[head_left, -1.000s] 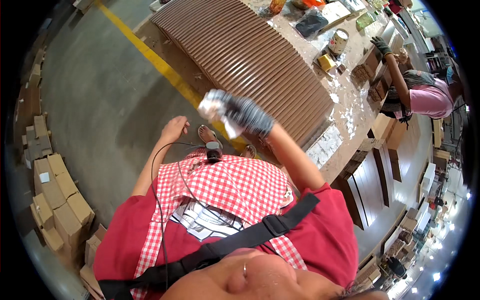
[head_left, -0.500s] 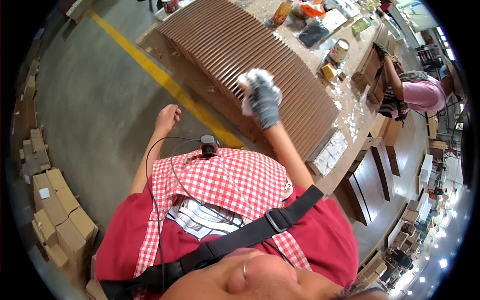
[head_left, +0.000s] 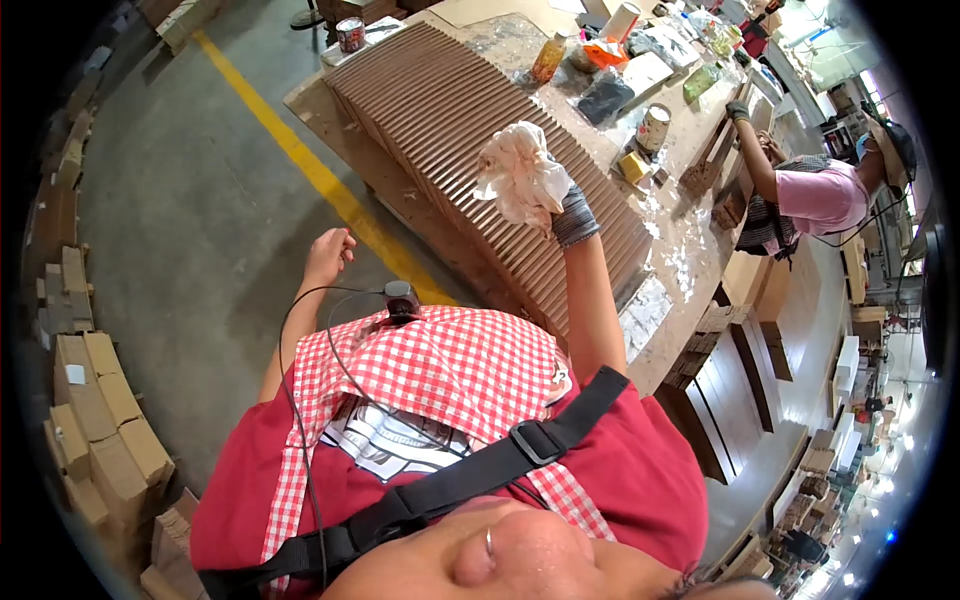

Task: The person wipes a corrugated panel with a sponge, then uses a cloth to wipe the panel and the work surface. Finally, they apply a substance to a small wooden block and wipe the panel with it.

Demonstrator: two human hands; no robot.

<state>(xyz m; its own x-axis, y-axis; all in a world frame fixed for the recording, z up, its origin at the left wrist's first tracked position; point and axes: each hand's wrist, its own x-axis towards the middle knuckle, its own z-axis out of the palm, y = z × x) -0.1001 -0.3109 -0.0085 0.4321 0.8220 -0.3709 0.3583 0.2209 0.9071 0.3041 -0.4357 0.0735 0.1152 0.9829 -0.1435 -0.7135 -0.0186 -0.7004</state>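
Observation:
My right hand (head_left: 568, 212), in a dark grey glove with a striped cuff, grips a crumpled whitish rag (head_left: 522, 176). The rag hides most of the fingers. It is over a row of brown wooden strips (head_left: 430, 110) lying side by side on the workbench; I cannot tell whether it touches them. My left hand (head_left: 329, 256) is bare and hangs beside the bench, fingers curled in, with nothing seen in them.
Several items stand on the stained workbench (head_left: 645, 345): a tin can (head_left: 654, 128), a yellow block (head_left: 634, 166), an amber bottle (head_left: 548, 58), a dark bag (head_left: 605, 100). At right, a person in pink (head_left: 820, 200) handles boards. Cardboard boxes (head_left: 110, 400) are stacked at left.
The rag has turned over and opened out, now covering most of the gloved fingers. My right hand has shifted slightly right. My left hand stays low beside the bench.

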